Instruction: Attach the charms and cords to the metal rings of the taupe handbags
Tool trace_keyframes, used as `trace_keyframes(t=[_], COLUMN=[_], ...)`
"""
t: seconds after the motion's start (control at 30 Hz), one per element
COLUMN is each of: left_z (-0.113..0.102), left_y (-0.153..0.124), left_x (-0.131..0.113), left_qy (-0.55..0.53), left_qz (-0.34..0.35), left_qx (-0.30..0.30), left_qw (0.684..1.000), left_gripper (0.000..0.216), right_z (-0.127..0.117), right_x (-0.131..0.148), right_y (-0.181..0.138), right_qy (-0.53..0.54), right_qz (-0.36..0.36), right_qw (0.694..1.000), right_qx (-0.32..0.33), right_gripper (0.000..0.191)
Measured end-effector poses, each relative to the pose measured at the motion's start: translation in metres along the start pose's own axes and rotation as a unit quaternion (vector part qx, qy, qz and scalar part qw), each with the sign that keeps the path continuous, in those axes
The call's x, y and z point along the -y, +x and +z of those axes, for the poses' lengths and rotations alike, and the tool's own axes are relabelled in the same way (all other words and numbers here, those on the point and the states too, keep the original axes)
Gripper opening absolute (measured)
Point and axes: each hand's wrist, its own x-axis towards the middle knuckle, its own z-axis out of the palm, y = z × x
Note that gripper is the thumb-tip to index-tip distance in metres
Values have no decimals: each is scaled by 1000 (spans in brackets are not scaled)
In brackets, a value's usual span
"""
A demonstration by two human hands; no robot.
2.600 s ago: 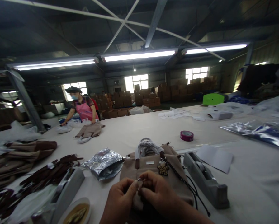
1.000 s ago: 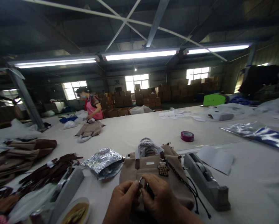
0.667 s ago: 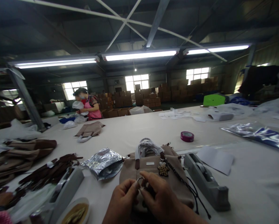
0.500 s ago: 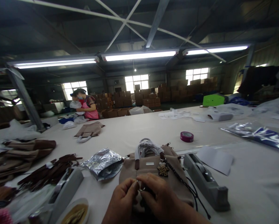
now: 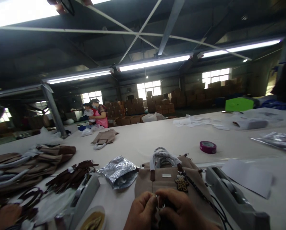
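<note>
A taupe handbag (image 5: 152, 182) lies in front of me, its handles (image 5: 162, 157) wrapped in white padding. A leopard-print bear charm (image 5: 181, 183) and a black braided cord hang on its front. Over the lower part of the bag, my left hand (image 5: 142, 212) is closed, with thumb and forefinger pinching a small shiny metal ring (image 5: 161, 207). My right hand (image 5: 181, 209) is closed on the same ring from the other side. Just what hangs below the ring is dark and hidden by my fingers.
Tape dispensers (image 5: 236, 198) (image 5: 84, 198) flank the bag. Nearby lie a silver foil bag (image 5: 119, 171), a dish of metal fittings (image 5: 95, 220), brown straps (image 5: 70, 177) and purple tape (image 5: 207, 147). Another person's hand (image 5: 5, 214) is at lower left; a co-worker (image 5: 100, 115) stands beyond.
My view has swung left and tilted, so the table things sit further right in the picture. Both hands still pinch the ring over the bag. The neighbour's hand shows more.
</note>
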Motion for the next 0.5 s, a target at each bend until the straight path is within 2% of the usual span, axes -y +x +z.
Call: trace_keyframes(t=[0.23,0.4,0.5], left_z=[11,11,12], left_y=[3,-1,-2], left_x=[18,16,15], left_qy=[-27,-35,-73], left_qz=[11,-2,-12], left_qx=[-80,-50,-62], left_qw=[996,998,995], left_gripper=[62,56,56], right_z=[6,5,6], right_x=[-5,8,14], right_y=[2,1,1], right_qy=[2,21,34], right_qz=[15,26,39], right_qw=[999,998,997], right_qx=[-41,-55,-64], right_gripper=[34,25,22])
